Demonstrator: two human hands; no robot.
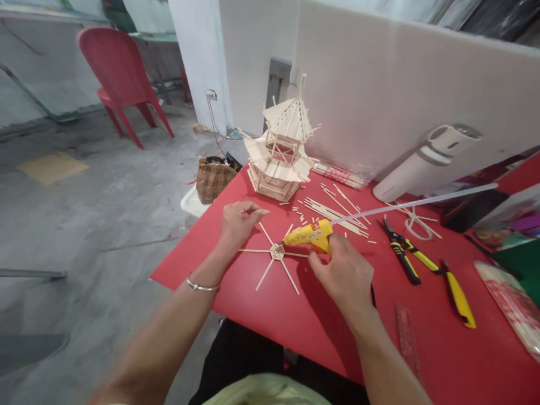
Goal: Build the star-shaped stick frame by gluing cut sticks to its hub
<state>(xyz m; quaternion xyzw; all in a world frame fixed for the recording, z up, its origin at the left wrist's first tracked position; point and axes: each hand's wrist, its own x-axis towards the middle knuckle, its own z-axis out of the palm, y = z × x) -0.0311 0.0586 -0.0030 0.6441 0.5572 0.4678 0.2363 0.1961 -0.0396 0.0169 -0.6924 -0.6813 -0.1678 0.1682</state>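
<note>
My right hand [346, 271] is wrapped round the handle of a yellow hot glue gun [310, 233], from whose back a long clear glue stick [413, 203] sticks out. Its nozzle points left at the hub of a star-shaped wooden stick frame [277, 251] lying flat on the red table; whether they touch I cannot tell. My left hand [241, 222] hovers over the frame's upper left, thumb and fingers pinched together; anything between them is too small to make out. Behind stands a pagoda model [282, 146] built of thin sticks, with two roof tiers.
Loose sticks [333, 214] and short offcuts lie behind the glue gun. On the right are yellow-and-black pliers [400, 250], a yellow-handled cutter [459, 295], a ruler [407, 340] and a tilted white tumbler [426, 160]. A plaid bag [215, 179] sits beyond the table's left edge.
</note>
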